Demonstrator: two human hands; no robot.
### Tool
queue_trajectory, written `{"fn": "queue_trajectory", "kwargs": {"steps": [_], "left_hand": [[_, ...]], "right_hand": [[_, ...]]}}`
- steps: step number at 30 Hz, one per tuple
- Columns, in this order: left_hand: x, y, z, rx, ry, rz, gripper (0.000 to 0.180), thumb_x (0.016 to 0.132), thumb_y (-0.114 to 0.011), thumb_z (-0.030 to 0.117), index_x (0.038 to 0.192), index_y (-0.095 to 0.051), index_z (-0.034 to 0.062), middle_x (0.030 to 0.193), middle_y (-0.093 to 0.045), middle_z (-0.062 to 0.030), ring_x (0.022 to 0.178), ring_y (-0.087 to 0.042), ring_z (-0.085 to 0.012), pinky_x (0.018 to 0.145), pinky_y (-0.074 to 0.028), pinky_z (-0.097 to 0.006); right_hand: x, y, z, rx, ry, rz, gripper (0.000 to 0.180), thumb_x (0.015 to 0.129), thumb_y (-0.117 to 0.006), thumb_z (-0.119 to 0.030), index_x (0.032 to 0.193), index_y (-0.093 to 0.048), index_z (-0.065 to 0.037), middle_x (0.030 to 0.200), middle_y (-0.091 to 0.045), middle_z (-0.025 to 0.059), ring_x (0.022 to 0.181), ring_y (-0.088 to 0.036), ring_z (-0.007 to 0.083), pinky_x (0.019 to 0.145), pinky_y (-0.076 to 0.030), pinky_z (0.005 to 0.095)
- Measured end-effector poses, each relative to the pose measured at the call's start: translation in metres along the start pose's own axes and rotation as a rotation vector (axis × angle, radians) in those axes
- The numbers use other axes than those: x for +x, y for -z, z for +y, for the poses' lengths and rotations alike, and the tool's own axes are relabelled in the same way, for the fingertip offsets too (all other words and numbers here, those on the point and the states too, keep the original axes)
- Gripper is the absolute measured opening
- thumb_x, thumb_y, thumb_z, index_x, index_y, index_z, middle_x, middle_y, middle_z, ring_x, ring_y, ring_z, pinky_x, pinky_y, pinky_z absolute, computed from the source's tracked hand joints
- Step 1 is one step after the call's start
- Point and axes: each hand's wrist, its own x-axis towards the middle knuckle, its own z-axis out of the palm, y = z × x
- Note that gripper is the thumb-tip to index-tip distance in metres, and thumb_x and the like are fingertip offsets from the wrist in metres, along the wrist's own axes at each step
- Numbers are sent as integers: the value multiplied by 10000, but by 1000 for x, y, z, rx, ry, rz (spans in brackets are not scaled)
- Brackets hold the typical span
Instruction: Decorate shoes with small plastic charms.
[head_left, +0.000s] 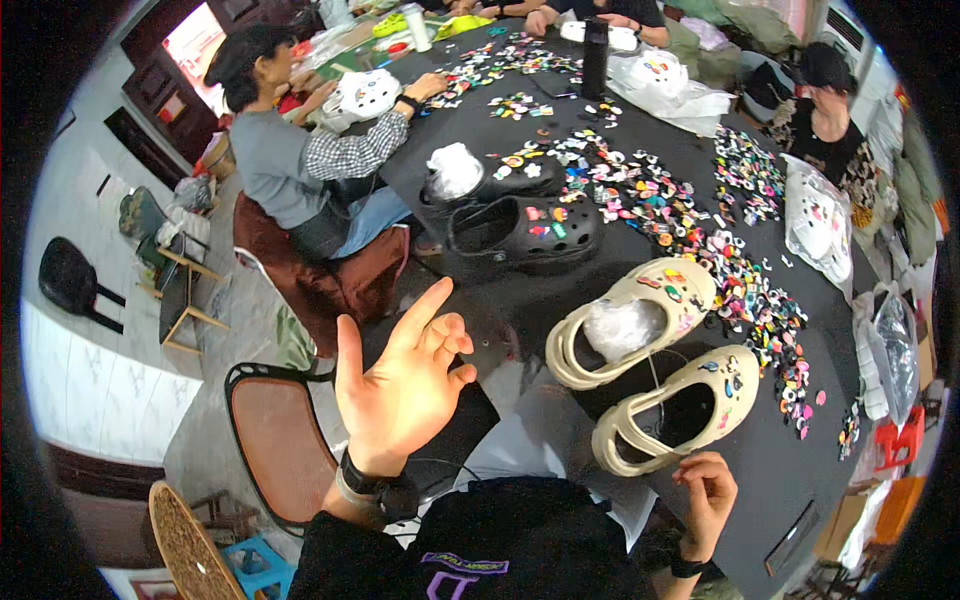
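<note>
My left hand [405, 390] is raised above the table's near edge, palm up and fingers spread, with nothing in it. My right hand [707, 495] is loosely curled just behind the heel of a beige clog [735, 385]; no object shows in its fingers. Colourful charms dot that clog's top. Beside it lies a second beige clog [690, 283], with charms on its toe and crumpled clear plastic [622, 330] inside. A thin cord runs between the two. Farther off stands a black clog [575, 235] with several charms, next to another black clog [520, 180] stuffed with white wrapping.
Loose charms [665, 205] are strewn across the black table [560, 290]. A dark bottle [594, 60] stands at the back. White clogs in plastic [820, 220] lie at the right. A seated person [300, 150] handles a white clog at the left; other people sit around the table.
</note>
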Motion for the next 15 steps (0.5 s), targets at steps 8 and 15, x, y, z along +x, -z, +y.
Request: {"fn": "queue_trajectory", "kwargs": {"steps": [8, 15], "left_hand": [[-21, 33, 4, 30, -58, 148, 844, 901, -222, 711, 1430, -378, 72, 1142, -534, -37, 1044, -461, -190, 887, -329, -361], [-31, 50, 0, 426, -266, 171, 822, 920, -235, 679, 1376, -428, 23, 1149, -517, -42, 1062, -450, -166, 867, -328, -314]], "right_hand": [[10, -3, 0, -49, 95, -21, 41, 876, -559, 18, 842, -577, 4, 920, -575, 124, 750, -571, 174, 680, -480, 279], [11, -7, 2, -59, 100, -59, 33, 901, -555, -20, 877, -561, 1, 937, -570, 119, 752, -551, 164, 681, -462, 276]]}}
